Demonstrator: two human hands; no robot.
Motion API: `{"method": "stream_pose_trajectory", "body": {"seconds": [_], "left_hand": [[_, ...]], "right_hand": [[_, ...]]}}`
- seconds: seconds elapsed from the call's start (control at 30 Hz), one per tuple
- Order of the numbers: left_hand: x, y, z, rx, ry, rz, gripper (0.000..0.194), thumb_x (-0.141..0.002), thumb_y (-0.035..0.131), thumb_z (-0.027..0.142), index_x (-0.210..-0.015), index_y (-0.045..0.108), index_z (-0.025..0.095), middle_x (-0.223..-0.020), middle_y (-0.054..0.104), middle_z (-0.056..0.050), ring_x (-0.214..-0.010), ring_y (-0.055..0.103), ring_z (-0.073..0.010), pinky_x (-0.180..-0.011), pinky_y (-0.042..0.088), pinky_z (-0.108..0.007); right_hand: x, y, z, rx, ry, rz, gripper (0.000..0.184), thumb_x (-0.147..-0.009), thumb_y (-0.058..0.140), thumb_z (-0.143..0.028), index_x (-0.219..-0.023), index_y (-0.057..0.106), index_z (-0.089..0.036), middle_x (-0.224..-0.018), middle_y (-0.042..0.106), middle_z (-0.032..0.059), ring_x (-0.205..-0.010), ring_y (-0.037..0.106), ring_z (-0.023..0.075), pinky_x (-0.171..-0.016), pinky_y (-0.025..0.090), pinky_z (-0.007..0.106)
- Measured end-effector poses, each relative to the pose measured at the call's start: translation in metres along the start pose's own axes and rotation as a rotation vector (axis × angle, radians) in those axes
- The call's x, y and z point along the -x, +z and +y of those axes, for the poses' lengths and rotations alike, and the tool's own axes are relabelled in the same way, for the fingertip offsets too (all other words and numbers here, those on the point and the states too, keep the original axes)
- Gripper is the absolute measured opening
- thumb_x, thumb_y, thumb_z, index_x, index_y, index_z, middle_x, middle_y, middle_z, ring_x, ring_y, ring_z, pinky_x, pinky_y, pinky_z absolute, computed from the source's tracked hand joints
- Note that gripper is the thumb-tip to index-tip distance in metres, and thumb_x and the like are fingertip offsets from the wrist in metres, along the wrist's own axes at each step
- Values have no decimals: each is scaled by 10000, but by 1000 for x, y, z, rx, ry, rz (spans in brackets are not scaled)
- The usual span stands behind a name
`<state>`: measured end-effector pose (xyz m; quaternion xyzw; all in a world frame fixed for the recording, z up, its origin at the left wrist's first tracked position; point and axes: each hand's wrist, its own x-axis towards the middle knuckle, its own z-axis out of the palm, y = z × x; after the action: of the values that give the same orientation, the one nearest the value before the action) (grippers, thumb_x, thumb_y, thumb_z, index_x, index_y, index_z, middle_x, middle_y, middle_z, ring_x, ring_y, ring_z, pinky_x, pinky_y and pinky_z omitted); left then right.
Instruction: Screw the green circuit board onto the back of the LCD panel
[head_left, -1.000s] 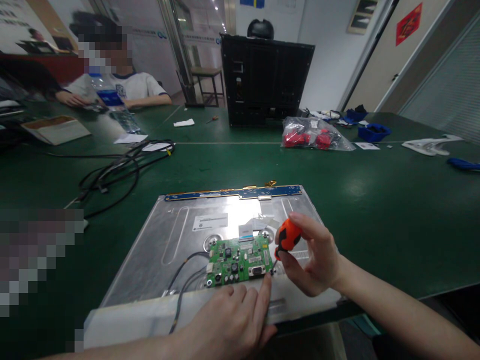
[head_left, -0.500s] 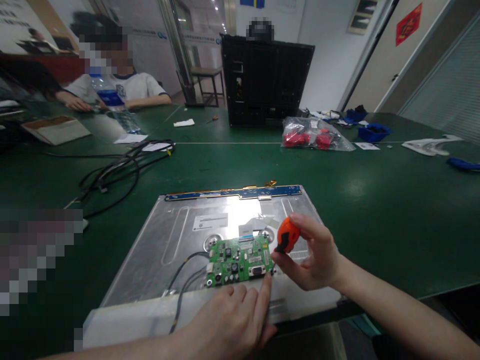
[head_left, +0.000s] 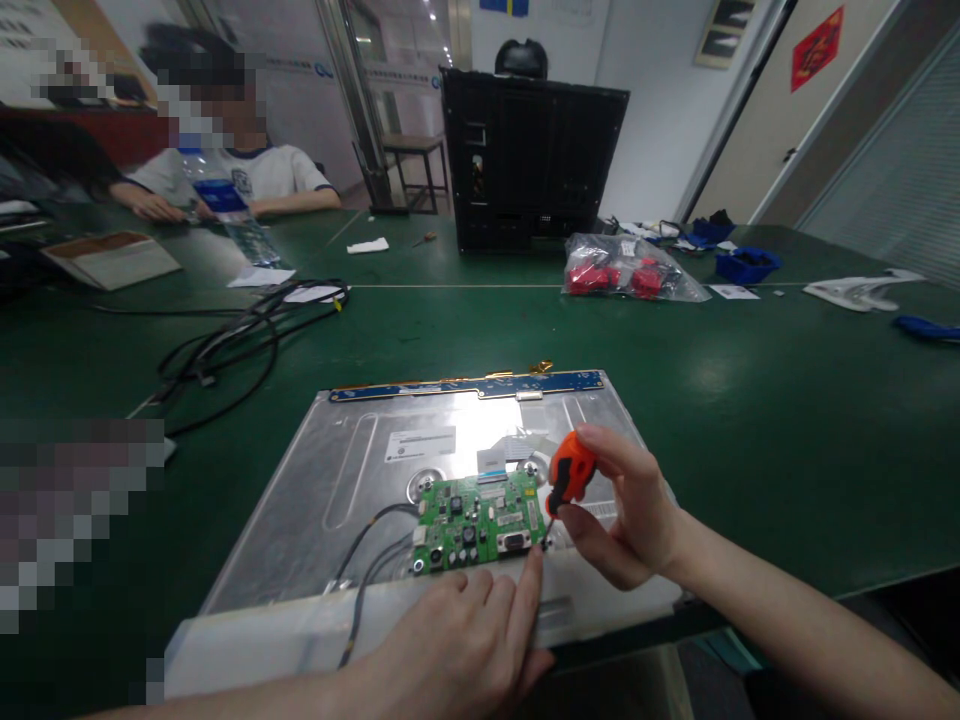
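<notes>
Orange screwdriver [head_left: 573,468], pinched in right hand [head_left: 634,510], stands at the corner of circuit board [head_left: 480,515] on metal panel [head_left: 292,520]; if slipping, it may prick the loose, ungrasping left hand [head_left: 457,630].

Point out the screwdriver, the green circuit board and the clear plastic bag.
Screwdriver [head_left: 573,468]: head view, on its orange and black handle.
Green circuit board [head_left: 482,520]: head view, near the middle of its upward face.
Clear plastic bag [head_left: 621,254]: head view, on its upper part, above the red contents.

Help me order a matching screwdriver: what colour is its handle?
The screwdriver handle is orange with black patches, seen best in the head view.
</notes>
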<state>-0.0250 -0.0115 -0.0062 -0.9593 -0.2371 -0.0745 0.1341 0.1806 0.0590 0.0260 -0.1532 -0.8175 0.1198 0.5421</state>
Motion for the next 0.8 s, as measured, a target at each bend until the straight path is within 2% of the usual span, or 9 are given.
{"method": "stream_pose_trajectory", "body": {"seconds": [0.1,0.2,0.37,0.53,0.6,0.8], "left_hand": [[0,0,0,-10,3,-10,475,-995,435,327,-1279,552,-35,-822,713,-126,-619,653,-211,-542,516,-315],[-1,0,0,-14,-3,-12,482,-980,484,343,-1275,559,-32,-815,715,-118,-620,654,-210,-544,517,-312],[-2,-3,-1,-14,6,-30,459,-972,506,342,-1246,584,-19,-850,730,-128,-624,662,-204,-539,525,-303],[-2,-2,-1,5,5,-5,461,-953,522,322,-1240,576,-34,-860,732,-134,-622,666,-211,-520,531,-311],[-1,-1,0,8,3,11,465,-951,522,326,-1237,572,-37,-844,727,-127,-611,662,-216,-508,526,-318],[-1,1,-1,1,-5,-2,446,-990,456,318,-1252,568,-25,-820,714,-117,-624,657,-208,-537,507,-309]], "right_hand": [[-1,-1,-1,10,20,-16,769,-819,529,-98,-1533,254,-181,-970,606,60,-666,596,155,-555,599,304],[-1,0,-2,39,-5,11,767,-815,539,-86,-1528,267,-172,-1026,607,77,-670,602,144,-554,600,287],[-1,4,-1,88,-11,82,750,-821,569,-75,-1512,299,-188,-979,597,44,-569,537,103,-435,510,214],[-5,4,-1,96,-47,86,712,-849,594,-98,-1494,304,-183,-846,567,-5,-529,476,103,-390,430,213],[-5,3,-1,81,-42,69,713,-859,592,-113,-1499,290,-195,-819,566,-14,-531,473,111,-398,435,221],[-4,1,0,8,-35,32,755,-818,581,-130,-1502,268,-189,-942,578,39,-633,558,143,-459,512,256]]}}
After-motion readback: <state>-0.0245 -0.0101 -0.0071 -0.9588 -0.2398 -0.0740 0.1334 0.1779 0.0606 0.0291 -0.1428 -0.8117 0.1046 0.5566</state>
